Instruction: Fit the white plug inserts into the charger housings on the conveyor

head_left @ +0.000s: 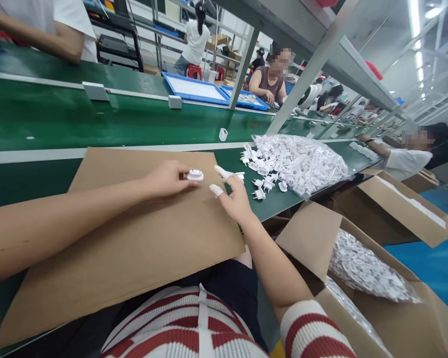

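Observation:
My left hand (168, 179) pinches a white plug adapter (195, 175) between thumb and fingers, its pins pointing up, above a brown cardboard sheet (145, 238). Facing it, my right hand (237, 196) has thumb and index finger apart, both in white finger covers, with nothing between them. Another white piece (240, 176) shows at the back of the right hand's fingers; whether it touches them I cannot tell. Beyond that hand, loose white plug adapters (261, 184) lie on the green table beside a clear plastic bag (306, 159) full of them.
Behind the sheet runs a green conveyor belt (134, 122) with a small white housing (223, 134) on its near edge. Blue trays (196, 88) stand across it. An open carton (309, 238) holding bagged white parts is at lower right. Several people sit along the line.

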### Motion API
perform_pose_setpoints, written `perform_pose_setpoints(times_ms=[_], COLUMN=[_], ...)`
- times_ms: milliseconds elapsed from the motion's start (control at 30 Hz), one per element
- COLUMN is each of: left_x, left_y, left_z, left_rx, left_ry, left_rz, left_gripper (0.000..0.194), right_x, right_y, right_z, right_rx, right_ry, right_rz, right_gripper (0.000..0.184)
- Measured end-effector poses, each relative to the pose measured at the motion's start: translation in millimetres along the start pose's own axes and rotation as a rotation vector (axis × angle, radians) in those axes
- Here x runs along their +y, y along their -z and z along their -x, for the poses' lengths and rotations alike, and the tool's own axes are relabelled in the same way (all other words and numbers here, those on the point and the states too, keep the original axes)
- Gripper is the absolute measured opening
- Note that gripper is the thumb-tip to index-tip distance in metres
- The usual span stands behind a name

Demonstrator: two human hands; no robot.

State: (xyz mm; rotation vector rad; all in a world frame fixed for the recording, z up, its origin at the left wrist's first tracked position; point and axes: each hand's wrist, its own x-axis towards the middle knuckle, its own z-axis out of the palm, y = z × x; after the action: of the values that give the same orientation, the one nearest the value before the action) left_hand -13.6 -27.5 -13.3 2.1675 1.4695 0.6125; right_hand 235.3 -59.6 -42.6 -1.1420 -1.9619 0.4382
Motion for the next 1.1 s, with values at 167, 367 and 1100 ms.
perform_pose_setpoints(times_ms=[167, 367, 1100], left_x=[-39.9, -88.2, 9.0], left_y=[36.0, 74.6, 40.7], left_z=[-38.3, -69.7, 306.2], left_rx=[0.306, 0.418, -0.075], left_ry=[0.327, 0.568, 0.415], left_rz=[0.051, 0.04, -0.483], left_gripper=[0.062, 0.052, 0.084], right_x=[18.2, 30.7, 52.0], right_y=[11.3, 0.8, 15.6], right_z=[26.9, 23.2, 62.2], right_rx=[-0.08, -0.294, -0.326], right_ry=[-0.207, -0.31, 0.237], right_rz=[0.372, 0.474, 0.197], right_gripper=[0.045, 0.063, 0.052])
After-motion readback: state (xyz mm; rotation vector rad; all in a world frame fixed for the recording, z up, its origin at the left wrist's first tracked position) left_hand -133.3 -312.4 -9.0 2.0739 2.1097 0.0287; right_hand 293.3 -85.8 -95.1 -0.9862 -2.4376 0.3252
